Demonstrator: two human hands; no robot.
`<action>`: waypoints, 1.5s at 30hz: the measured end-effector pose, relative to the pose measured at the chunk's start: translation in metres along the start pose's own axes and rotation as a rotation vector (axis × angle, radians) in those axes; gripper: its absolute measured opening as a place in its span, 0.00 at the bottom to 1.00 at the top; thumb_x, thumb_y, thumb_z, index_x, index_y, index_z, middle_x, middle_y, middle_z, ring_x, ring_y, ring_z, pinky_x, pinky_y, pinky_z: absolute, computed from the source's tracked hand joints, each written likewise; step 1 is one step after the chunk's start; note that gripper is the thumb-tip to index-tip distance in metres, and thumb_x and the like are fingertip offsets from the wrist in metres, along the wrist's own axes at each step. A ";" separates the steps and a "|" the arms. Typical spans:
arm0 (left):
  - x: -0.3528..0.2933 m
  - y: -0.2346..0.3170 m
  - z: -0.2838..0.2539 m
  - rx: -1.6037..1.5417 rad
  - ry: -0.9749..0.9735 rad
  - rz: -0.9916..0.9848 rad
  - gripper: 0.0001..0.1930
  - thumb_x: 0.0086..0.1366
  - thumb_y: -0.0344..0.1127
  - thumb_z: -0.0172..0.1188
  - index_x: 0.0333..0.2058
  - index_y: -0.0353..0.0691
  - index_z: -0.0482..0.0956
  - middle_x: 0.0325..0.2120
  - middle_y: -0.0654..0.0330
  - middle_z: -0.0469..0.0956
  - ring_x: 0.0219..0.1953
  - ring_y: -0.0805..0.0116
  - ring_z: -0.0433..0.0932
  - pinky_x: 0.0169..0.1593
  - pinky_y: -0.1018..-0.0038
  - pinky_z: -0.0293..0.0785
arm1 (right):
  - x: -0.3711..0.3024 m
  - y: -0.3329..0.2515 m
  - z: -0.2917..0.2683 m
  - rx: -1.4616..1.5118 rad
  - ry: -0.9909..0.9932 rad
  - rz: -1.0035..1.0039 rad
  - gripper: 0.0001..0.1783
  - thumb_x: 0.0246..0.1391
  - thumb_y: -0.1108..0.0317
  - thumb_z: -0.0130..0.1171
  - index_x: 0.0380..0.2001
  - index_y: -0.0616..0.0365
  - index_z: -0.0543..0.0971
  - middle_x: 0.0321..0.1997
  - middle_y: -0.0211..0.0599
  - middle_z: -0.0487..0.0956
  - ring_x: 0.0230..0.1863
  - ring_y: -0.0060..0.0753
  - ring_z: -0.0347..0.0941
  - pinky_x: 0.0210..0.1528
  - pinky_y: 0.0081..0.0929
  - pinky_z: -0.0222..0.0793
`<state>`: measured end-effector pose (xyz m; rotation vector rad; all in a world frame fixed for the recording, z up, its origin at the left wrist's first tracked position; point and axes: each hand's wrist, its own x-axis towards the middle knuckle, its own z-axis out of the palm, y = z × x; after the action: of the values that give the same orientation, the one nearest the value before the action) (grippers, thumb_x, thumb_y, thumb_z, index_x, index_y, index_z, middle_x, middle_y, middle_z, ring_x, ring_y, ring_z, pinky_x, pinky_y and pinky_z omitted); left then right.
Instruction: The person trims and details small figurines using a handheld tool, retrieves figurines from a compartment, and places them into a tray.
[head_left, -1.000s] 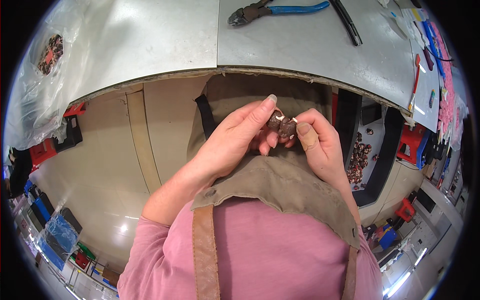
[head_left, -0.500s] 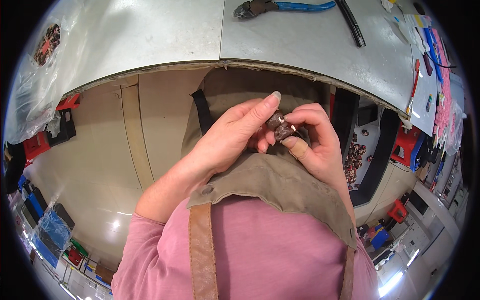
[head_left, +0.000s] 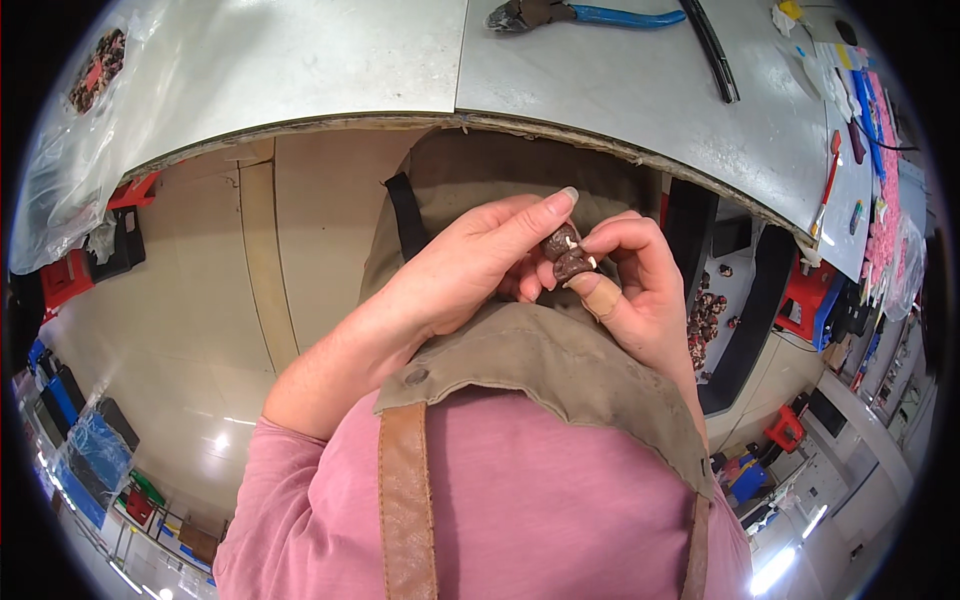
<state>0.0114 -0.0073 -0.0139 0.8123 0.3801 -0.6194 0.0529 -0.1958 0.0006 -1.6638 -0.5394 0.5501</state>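
Both my hands meet over my apron [head_left: 490,170], just in front of the table edge. Between them is a small dark brown lumpy figurine [head_left: 572,264] with little white spots. My left hand [head_left: 470,250] pinches it from the left, thumb stretched along its upper side and the other fingers curled beneath. On its right, my right hand [head_left: 645,275] closes thumb and index finger on the piece near the white spots. A tan bandage [head_left: 602,297] wraps the right thumb. The figurine's underside is hidden by my fingers.
Blue-handled pliers [head_left: 625,16] and a black stick-like tool [head_left: 712,50] lie on the grey table [head_left: 330,60]. A plastic bag [head_left: 60,215] and similar small pieces [head_left: 98,72] sit far left. Under the table at right, a dark-rimmed tray [head_left: 752,340] holds many small figurines. A red-handled brush [head_left: 830,170] lies far right.
The view has shifted slightly, so the table and tools appear a little higher and further right. Both hands keep their grip on the figurine, with hardly any finger movement.
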 end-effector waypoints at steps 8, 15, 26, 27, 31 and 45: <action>-0.001 0.001 0.002 -0.010 0.030 0.037 0.22 0.71 0.55 0.48 0.38 0.38 0.76 0.22 0.69 0.72 0.21 0.86 0.67 0.25 0.88 0.65 | -0.002 -0.004 0.001 0.069 0.010 0.142 0.15 0.52 0.77 0.62 0.42 0.62 0.72 0.41 0.34 0.75 0.42 0.25 0.74 0.48 0.24 0.69; -0.004 0.004 0.005 0.044 0.048 0.084 0.25 0.71 0.56 0.48 0.44 0.36 0.76 0.25 0.69 0.71 0.25 0.85 0.67 0.27 0.87 0.66 | -0.003 -0.002 0.000 0.074 0.015 0.156 0.15 0.52 0.77 0.62 0.42 0.62 0.72 0.40 0.34 0.75 0.41 0.25 0.74 0.47 0.25 0.69; -0.010 0.006 0.012 0.129 0.087 0.136 0.24 0.72 0.54 0.47 0.51 0.42 0.78 0.24 0.72 0.73 0.23 0.87 0.64 0.27 0.87 0.61 | -0.002 -0.005 0.001 0.037 -0.024 0.120 0.20 0.47 0.77 0.66 0.43 0.59 0.71 0.39 0.33 0.75 0.38 0.24 0.75 0.46 0.26 0.72; -0.010 0.005 0.013 0.166 0.101 0.161 0.24 0.72 0.55 0.47 0.50 0.42 0.78 0.25 0.72 0.73 0.23 0.87 0.64 0.28 0.87 0.61 | -0.002 -0.005 0.001 0.038 -0.025 0.122 0.20 0.47 0.77 0.66 0.43 0.59 0.71 0.39 0.33 0.75 0.38 0.24 0.75 0.46 0.26 0.72; -0.010 0.004 0.012 0.218 0.101 0.191 0.24 0.72 0.54 0.46 0.47 0.41 0.80 0.25 0.72 0.75 0.23 0.87 0.64 0.28 0.87 0.62 | -0.003 -0.003 0.002 0.066 -0.002 0.142 0.20 0.46 0.78 0.66 0.42 0.59 0.71 0.40 0.33 0.75 0.38 0.25 0.75 0.46 0.27 0.72; -0.011 0.004 0.011 0.230 0.108 0.199 0.21 0.71 0.52 0.50 0.44 0.40 0.80 0.26 0.72 0.73 0.25 0.86 0.65 0.28 0.87 0.64 | -0.003 0.007 -0.001 -0.137 -0.029 -0.029 0.22 0.43 0.78 0.67 0.42 0.59 0.70 0.40 0.38 0.76 0.36 0.28 0.78 0.43 0.26 0.73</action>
<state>0.0065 -0.0096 0.0016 1.0925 0.3249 -0.4391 0.0517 -0.1999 -0.0064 -1.7772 -0.6337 0.5261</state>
